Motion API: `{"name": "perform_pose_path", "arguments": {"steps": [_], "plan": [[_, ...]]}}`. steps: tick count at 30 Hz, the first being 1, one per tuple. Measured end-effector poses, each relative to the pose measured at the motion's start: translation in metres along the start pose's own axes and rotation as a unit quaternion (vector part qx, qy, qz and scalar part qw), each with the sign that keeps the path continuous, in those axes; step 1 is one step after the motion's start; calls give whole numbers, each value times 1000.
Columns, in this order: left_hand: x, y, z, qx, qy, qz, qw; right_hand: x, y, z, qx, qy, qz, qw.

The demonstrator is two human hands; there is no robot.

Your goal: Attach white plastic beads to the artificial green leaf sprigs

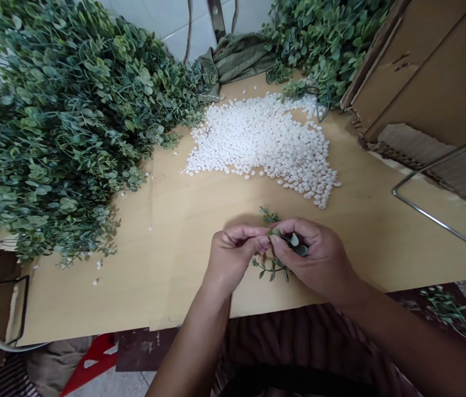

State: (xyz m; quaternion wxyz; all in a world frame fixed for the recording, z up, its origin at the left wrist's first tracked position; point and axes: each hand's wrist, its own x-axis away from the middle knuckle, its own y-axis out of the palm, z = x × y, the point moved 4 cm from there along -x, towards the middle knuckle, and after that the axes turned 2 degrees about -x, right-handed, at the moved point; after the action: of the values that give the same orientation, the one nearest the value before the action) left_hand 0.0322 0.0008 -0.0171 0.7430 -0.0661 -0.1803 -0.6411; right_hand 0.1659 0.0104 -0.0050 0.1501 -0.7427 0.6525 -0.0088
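My left hand (235, 256) and my right hand (317, 256) meet above the near edge of the table. Between their fingertips is an artificial leaf sprig (273, 270), with small green leaves showing above and below the fingers. Thumb and fingers of my right hand are closed round its stem, and some leaves lie inside the palm. The left thumb and forefinger pinch the sprig at the same spot; whether a small piece is also held there is hidden. Just beyond the hands spreads a pile of small white plastic pieces (257, 138).
A large heap of artificial greenery (84, 110) covers the table's left side. More greenery (323, 44) stands at the back right, beside a cardboard box (431, 71). A bent metal rod (443, 220) juts in from the right. Dark green cloth (241, 58) lies against the wall.
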Motion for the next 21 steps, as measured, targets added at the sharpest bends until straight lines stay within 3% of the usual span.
{"name": "perform_pose_path", "arguments": {"steps": [8, 11, 14, 17, 19, 21], "plan": [[-3, -9, 10, -29, 20, -11, 999, -1, 2, 1, -18, -31, -52, 998], [-15, -9, 17, -60, 26, 13, 998, -1, 8, 1, 7, -87, -73, 993], [-30, 0, 20, -119, 27, -3, 993, 3, 12, -5, 22, -167, -128, 977], [-36, 4, 18, -126, 24, -10, 992, 9, 2, -15, 59, -217, -163, 961], [-34, 5, 18, -111, 29, -20, 993, 8, -15, -22, 82, -225, -128, 963], [-26, 7, 23, -107, 58, -37, 992, 2, -34, -27, 73, -201, -48, 976]]}}
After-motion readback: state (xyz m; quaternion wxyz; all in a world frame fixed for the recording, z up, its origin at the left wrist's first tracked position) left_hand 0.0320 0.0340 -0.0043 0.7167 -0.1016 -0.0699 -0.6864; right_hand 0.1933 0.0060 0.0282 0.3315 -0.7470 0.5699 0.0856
